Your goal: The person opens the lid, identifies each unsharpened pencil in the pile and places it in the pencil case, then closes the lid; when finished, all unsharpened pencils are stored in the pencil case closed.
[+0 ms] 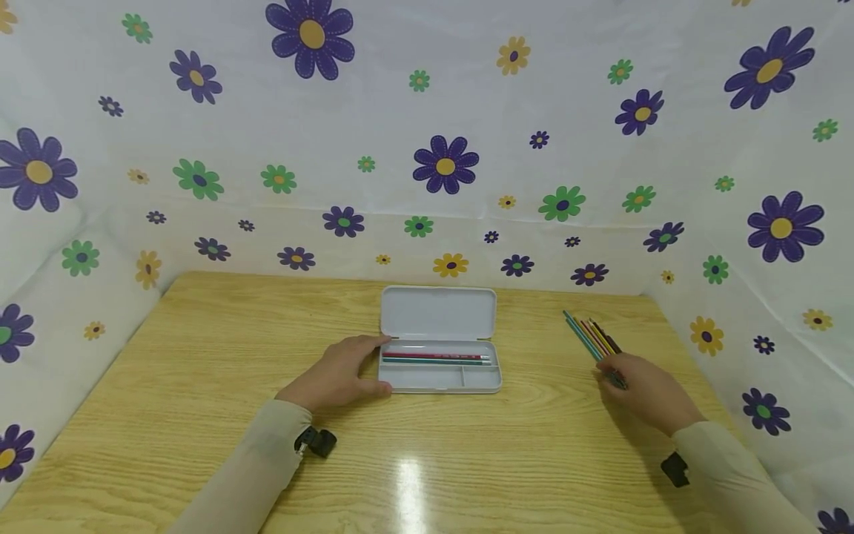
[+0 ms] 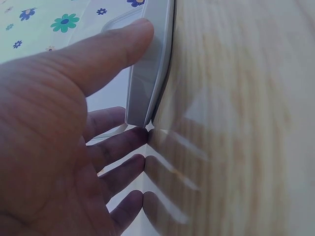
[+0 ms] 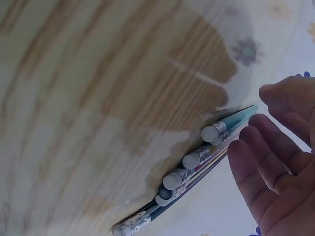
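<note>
A white pencil case [image 1: 482,378] lies on the wooden table with its lid [image 1: 438,313] raised at the back. In its long rear compartment are a red pencil [image 1: 427,355] and a green pencil [image 1: 434,361]. My left hand [image 1: 339,374] holds the case's left end, thumb along the front edge and index finger near the hinge. Over at the right, my right hand [image 1: 646,387] is at the eraser ends of several loose pencils [image 1: 590,337]. In the right wrist view its thumb and fingers are apart beside the pencils, not curled round them.
The wooden table [image 1: 220,348] meets a white flower-printed cloth [image 1: 373,133] at the back and on both sides. A small front-right compartment in the case is divided off by a low wall. Small black devices [image 1: 323,443] sit on both wrists.
</note>
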Tool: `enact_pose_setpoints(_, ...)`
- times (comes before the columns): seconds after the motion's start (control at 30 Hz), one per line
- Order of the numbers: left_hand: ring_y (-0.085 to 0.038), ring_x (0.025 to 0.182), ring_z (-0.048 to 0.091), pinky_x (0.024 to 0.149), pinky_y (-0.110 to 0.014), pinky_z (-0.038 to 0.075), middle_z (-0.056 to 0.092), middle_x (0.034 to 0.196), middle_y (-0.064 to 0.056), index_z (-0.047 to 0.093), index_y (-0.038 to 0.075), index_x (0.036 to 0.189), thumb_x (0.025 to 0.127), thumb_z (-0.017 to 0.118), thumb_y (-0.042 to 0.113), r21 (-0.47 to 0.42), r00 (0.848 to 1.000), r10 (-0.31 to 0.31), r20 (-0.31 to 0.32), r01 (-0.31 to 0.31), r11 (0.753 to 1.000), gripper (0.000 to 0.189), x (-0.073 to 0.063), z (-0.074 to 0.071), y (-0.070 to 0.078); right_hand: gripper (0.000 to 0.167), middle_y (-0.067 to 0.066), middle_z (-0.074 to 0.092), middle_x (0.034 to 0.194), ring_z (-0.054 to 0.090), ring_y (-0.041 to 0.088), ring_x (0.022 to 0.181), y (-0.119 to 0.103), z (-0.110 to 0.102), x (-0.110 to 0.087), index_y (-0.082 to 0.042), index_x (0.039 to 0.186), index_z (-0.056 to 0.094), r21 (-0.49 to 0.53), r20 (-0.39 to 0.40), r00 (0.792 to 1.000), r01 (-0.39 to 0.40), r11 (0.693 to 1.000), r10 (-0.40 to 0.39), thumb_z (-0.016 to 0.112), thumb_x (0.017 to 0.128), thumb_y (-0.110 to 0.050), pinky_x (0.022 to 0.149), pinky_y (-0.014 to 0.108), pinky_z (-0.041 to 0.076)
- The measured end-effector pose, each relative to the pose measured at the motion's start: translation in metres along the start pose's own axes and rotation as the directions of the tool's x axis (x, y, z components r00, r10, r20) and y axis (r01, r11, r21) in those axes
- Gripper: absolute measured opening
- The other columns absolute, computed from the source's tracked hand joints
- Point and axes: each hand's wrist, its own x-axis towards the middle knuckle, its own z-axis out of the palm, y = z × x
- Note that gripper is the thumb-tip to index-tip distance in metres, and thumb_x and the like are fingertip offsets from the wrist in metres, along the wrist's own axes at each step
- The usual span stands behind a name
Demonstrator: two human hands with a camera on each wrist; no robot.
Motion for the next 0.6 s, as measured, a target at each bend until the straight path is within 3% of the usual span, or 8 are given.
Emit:
enact_pose_setpoints(0.2,-0.037,0.149,0.038,0.123,-0.058,0.026,0.046,0.159,-0.012,0.042,0.014,0.158,0.088,0.080,0.048,-0.011,1.000,0.005,-0.005,-0.005,1.000,0.086,-0.0009,-0.0006,0.0000,0.018,0.008,0.071,0.105,0.070,0.030,0.095,0.0020,0.0009,0.0007,-0.006,0.111,0.072,-0.021,-0.044,0.999,-0.012,1.000,0.011,0.072,0.098,-0.019,0.079,0.052,0.059)
enact_pose_setpoints(0.6,-0.036,0.149,0.038,0.123,-0.056,0.027,0.046,0.159,-0.011,0.042,0.015,0.159,0.087,0.081,0.048,-0.008,1.000,0.003,-0.004,-0.003,1.000,0.088,0.0006,0.0013,-0.0032,0.024,0.014,0.070,0.109,0.068,0.037,0.101,0.0052,0.0040,0.0062,-0.002,0.117,0.070,-0.045,-0.004,1.000,0.022,0.999,-0.022,0.074,0.094,-0.007,0.086,0.055,0.058)
